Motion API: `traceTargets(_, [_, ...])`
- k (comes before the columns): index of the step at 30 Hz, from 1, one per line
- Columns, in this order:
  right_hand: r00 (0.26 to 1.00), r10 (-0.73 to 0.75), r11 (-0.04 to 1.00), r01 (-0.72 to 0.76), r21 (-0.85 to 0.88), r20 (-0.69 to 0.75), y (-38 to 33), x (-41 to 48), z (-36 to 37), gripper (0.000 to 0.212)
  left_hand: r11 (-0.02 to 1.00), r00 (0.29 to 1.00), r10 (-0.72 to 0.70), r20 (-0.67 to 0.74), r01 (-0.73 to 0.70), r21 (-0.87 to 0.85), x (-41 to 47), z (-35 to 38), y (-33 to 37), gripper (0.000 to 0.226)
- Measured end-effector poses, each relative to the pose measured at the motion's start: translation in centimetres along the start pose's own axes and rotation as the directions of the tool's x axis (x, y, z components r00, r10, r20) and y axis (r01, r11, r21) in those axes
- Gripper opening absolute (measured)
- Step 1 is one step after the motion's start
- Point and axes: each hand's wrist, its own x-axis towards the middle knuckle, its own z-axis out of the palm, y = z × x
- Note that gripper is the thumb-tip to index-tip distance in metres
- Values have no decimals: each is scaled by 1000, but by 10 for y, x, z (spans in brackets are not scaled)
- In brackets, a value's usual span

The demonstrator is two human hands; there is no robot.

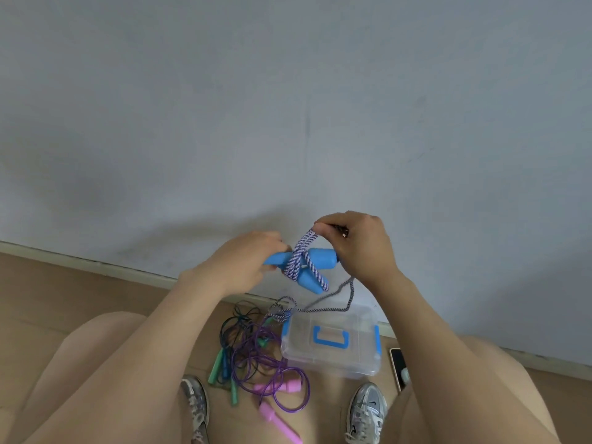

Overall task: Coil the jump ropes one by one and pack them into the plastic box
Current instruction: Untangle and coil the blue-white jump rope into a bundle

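Two blue foam handles (317, 255) of a jump rope are held together in front of the wall, with its purple-and-white braided cord (301, 257) wound round them. My left hand (243, 261) grips the handles' left end. My right hand (355, 241) pinches a loop of the cord above the handles. The loose cord (347, 293) hangs down to the floor. Below stands a clear plastic box (333, 360) with a blue handle and clips, lid shut. Left of it lie a purple rope with pink handles (275, 389) and dark ropes with green handles (221, 366).
A grey wall fills the upper view, meeting the wooden floor (48, 290) at a skirting board. A phone (398, 366) lies right of the box. My knees and two grey sneakers (366, 411) frame the ropes on the floor.
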Motion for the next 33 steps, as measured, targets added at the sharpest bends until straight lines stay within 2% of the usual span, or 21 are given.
traceTargets(2, [989, 124, 974, -137, 182, 81, 5, 1, 3, 16, 991, 998, 21, -53, -27, -129, 0, -5, 5, 10])
traceTargets(4, [980, 138, 957, -168, 237, 140, 5, -2, 8, 30, 954, 994, -15, -105, -17, -298, -1, -10, 10, 11])
traceTargets(6, [964, 160, 956, -204, 212, 211, 2, -4, 13, 40, 900, 988, -79, -131, 15, -435, 0, -12, 11, 10])
traceTargets(9, [924, 219, 954, -270, 131, 315, -13, -8, 19, 44, 850, 970, -173, -170, 60, -524, 1, -14, 10, 17])
traceTargets(12, [933, 159, 978, -194, 78, 323, -27, -16, 31, 52, 806, 941, -277, -194, 117, -581, 0, -12, 8, 27])
traceTargets(14, [937, 65, 997, -73, 9, 342, -31, -19, 36, 52, 839, 923, -320, -213, 172, -516, 2, -5, 3, 31])
traceTargets(17, [918, -81, 994, 104, -39, 389, -35, -21, 34, 46, 931, 899, -364, -243, 339, -137, 1, 3, -8, 30])
traceTargets(19, [906, -145, 983, 177, -46, 398, -38, -23, 30, 39, 907, 896, -393, -205, 414, 71, 0, 6, -11, 28])
traceTargets(21, [906, -201, 962, 254, -99, 372, -38, -22, 26, 28, 896, 911, -391, -129, 409, 173, -1, 8, -8, 22])
traceTargets(23, [924, -217, 951, 273, -146, 315, -36, -18, 21, 13, 920, 940, -338, -45, 340, 196, 0, 12, -6, 20])
traceTargets(26, [965, -162, 967, 197, -160, 206, -29, -12, 13, 18, 965, 974, -227, 25, 222, 137, 5, 14, -8, 41])
traceTargets(28, [981, -101, 982, 124, -139, 167, -22, -8, 12, 12, 987, 990, -140, 19, 138, 86, 7, 9, -8, 41])
traceTargets(30, [978, -20, 999, 26, -23, 208, -14, -2, 12, 10, 997, 997, -74, 27, 73, 19, 7, 2, -6, 20])
traceTargets(31, [965, 13, 997, -32, 69, 260, -10, 0, 11, 11, 999, 999, -44, 13, 44, -19, 6, -1, -6, 17])
traceTargets(33, [914, 45, 950, -164, 265, 403, -6, 2, 4, 20, 993, 999, 11, -44, -16, -119, 5, -5, -3, 28])
